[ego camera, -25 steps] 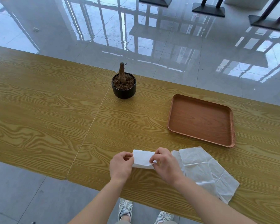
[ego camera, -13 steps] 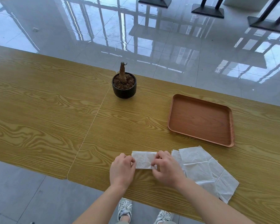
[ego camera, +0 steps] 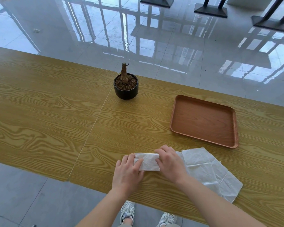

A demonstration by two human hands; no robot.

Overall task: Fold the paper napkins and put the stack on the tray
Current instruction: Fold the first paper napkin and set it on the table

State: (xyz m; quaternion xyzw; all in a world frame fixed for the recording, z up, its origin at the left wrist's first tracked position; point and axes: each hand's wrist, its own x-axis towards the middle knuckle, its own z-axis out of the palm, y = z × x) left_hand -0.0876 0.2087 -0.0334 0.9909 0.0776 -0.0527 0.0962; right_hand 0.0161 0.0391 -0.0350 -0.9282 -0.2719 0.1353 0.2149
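Observation:
A small folded white napkin [ego camera: 148, 161] lies flat on the wooden table [ego camera: 56, 112] near its front edge. My left hand [ego camera: 127, 172] presses on its left end with fingers spread flat. My right hand [ego camera: 170, 163] presses down on its right end. Just right of that hand lie several unfolded white napkins [ego camera: 208, 171], overlapping in a loose pile. The brown wooden tray [ego camera: 203, 120] sits further back on the right, with nothing on it.
A black pot [ego camera: 126, 89] with soil and a bare stump stands at the back middle of the table. A seam [ego camera: 95, 125] runs between two tabletops. Shiny tiled floor lies beyond, with black table bases [ego camera: 210, 10] far off.
The napkin, held slightly lifted between both hands a second ago, now lies flat on the table. Both hands have gone from pinching its ends to pressing it down.

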